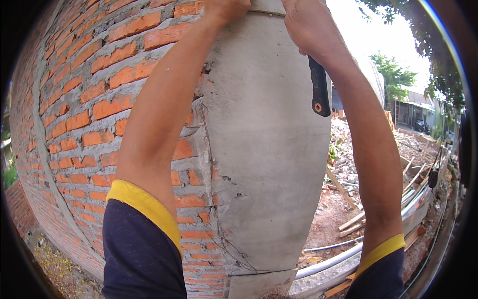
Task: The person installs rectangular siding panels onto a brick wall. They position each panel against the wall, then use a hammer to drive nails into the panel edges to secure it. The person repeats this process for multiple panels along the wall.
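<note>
Both my arms reach up along a grey plastered column (269, 124) at the end of a brick wall. My left hand (228, 9) is at the column's upper left edge; its fingers are cut off by the top of the view. At the upper right edge is my right hand (311, 27), closed round a tool whose black handle (319, 89) hangs below the palm. A hole with an orange-brown rim marks the handle's end. The tool's working end is out of sight. Between my hands a thin horizontal edge (268, 13) crosses the column.
Rough brick wall (129, 74) fills the left side. A thin dark cable (206, 134) runs down the column's chipped left edge. To the right lie rubble (343, 149), wooden planks (353, 224) and a pale pipe (328, 261). Trees (391, 74) and a building stand farther off.
</note>
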Demonstrator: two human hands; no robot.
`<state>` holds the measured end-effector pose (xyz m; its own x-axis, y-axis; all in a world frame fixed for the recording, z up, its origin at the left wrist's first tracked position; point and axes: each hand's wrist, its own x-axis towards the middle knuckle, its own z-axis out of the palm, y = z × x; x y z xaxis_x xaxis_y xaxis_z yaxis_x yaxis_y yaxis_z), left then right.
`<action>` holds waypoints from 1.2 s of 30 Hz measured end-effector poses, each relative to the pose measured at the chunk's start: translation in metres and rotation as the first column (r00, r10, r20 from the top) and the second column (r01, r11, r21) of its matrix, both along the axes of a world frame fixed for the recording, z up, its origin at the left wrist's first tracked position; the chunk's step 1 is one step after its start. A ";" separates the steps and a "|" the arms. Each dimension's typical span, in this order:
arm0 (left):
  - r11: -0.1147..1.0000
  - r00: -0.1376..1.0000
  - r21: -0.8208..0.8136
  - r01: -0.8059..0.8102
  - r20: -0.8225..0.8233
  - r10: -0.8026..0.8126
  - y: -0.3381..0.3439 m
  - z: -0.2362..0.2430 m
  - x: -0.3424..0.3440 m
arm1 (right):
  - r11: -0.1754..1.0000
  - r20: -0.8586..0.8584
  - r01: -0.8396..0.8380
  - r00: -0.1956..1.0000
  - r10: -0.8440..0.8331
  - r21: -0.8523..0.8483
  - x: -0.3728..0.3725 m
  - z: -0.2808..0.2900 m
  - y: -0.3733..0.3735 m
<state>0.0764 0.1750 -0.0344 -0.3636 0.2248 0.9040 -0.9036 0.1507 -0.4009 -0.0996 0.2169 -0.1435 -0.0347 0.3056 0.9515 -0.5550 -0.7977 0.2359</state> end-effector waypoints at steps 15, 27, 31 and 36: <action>0.997 0.999 -0.082 0.010 0.048 -0.006 -0.011 0.002 0.004 | 0.950 -0.095 0.059 0.995 -0.031 0.307 -0.005 0.014 0.000; 0.997 0.999 -0.078 0.001 0.042 0.002 -0.009 0.000 0.002 | 0.980 0.000 0.128 0.992 -0.130 0.152 0.002 0.013 -0.029; 0.990 1.000 -0.138 0.001 0.027 0.003 -0.011 0.001 0.003 | 0.998 0.249 -0.062 0.966 0.065 -0.017 0.003 0.009 -0.028; 0.992 1.000 -0.124 -0.015 -0.002 0.015 -0.017 0.001 0.003 | 1.000 -0.106 0.023 0.994 -0.021 0.016 -0.003 0.012 -0.033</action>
